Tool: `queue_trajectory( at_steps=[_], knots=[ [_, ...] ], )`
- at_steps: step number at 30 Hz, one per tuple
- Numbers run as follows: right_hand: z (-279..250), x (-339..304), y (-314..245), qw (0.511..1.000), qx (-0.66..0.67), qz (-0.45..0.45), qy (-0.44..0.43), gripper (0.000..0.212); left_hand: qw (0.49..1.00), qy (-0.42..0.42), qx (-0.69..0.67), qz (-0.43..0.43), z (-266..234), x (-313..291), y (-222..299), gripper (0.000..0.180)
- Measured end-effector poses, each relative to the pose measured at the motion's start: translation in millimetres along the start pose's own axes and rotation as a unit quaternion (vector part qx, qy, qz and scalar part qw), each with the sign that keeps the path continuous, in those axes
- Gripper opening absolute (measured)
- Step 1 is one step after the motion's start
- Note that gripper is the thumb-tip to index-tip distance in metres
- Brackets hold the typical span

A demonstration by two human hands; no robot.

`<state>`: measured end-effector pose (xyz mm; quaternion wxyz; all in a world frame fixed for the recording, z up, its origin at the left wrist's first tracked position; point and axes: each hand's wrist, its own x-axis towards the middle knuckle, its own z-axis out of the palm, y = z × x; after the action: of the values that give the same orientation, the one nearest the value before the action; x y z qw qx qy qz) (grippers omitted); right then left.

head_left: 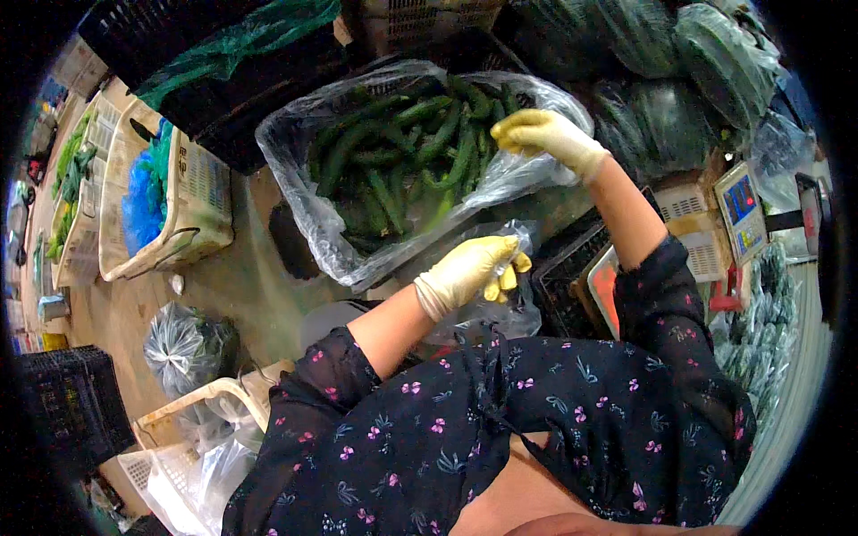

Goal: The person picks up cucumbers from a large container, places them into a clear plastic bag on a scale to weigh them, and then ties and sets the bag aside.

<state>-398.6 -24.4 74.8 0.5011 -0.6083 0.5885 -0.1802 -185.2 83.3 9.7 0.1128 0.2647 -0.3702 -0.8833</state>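
Cucumbers [382, 147], dark green and long, lie piled in a crate lined with a clear plastic sheet [308, 214] in front of me. My left hand [472, 272], in a pale glove with yellow fingers, is closed on a clear plastic bag [523, 313] at the near side of the crate. The bag hangs loosely below the fingers. Over the right edge of the crate is my right hand [547, 138], gloved the same way. Its fingers reach left toward the cucumbers, slightly bent, with nothing visible in them.
Filled plastic bags [661, 116] are stacked at the back right. A weighing scale [740, 213] stands to the right, above more bagged greens [758, 344]. On the left are a cream basket [201, 201] with blue and green bags, a tied bag [186, 348] and black crates [71, 402].
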Motion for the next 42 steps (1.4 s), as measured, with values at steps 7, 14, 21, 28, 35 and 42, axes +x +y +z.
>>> queue_trajectory(
  at_steps=[7,14,21,28,35,42],
  knots=[
    [80,121,62,0.795,-0.590,-0.085,-0.113,0.028,0.997,0.054,-0.062,0.002,-8,1,1,0.043],
    [114,131,79,0.692,-0.681,-0.086,-0.221,0.035,0.994,0.059,-0.093,0.000,-16,-7,-3,0.045],
    [38,54,10,0.980,0.008,-0.172,0.096,0.034,0.989,0.026,-0.143,0.014,-24,-16,6,0.040],
    [-7,-103,10,0.802,0.519,-0.264,0.134,0.041,0.988,0.024,-0.141,0.060,-24,-48,28,0.049],
    [148,-132,44,0.952,0.291,-0.058,0.071,0.027,0.973,-0.026,-0.156,0.168,-33,-65,23,0.061],
    [215,-71,126,0.933,-0.315,-0.029,-0.172,0.057,0.947,-0.106,-0.160,0.256,-37,-94,25,0.084]
  ],
)
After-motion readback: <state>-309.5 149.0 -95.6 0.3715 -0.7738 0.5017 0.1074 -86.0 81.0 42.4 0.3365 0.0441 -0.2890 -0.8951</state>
